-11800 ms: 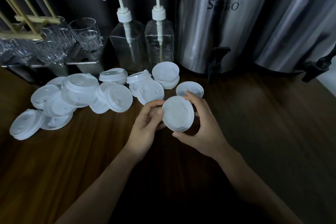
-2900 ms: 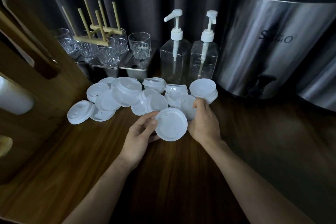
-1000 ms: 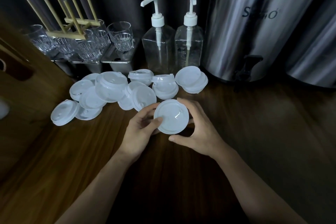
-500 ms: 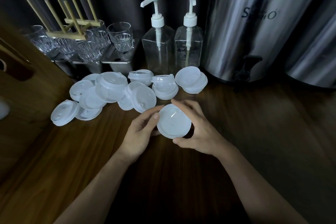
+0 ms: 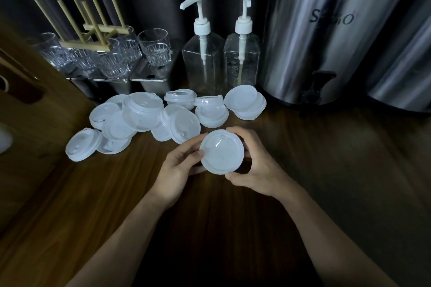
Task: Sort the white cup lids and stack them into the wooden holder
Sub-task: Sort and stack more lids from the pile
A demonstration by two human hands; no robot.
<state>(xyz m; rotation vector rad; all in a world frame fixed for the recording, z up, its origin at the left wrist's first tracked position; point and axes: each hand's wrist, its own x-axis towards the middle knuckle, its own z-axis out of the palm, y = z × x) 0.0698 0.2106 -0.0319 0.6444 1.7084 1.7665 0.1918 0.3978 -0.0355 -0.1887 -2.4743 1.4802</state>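
Both of my hands hold a white cup lid (image 5: 222, 152) above the wooden counter, its flat face turned towards me. My left hand (image 5: 178, 165) pinches its left rim with thumb and fingers. My right hand (image 5: 255, 165) curls round its right rim from top to bottom. Behind them lies a loose pile of several white lids (image 5: 142, 116), some overlapping, with a short stack of lids (image 5: 246, 105) at its right end. The wooden holder (image 5: 25, 109) stands at the left edge, only partly in view.
Two clear pump bottles (image 5: 203, 63) stand behind the lids. A steel drink dispenser (image 5: 326, 30) with a black tap stands at the right, another beside it. Drinking glasses (image 5: 154, 50) and a wooden peg rack (image 5: 93, 28) sit on metal trays at back left.
In the last second the lid stayed between both hands, shifting only slightly. Earlier my right hand reached into the pile while the left held a lid.
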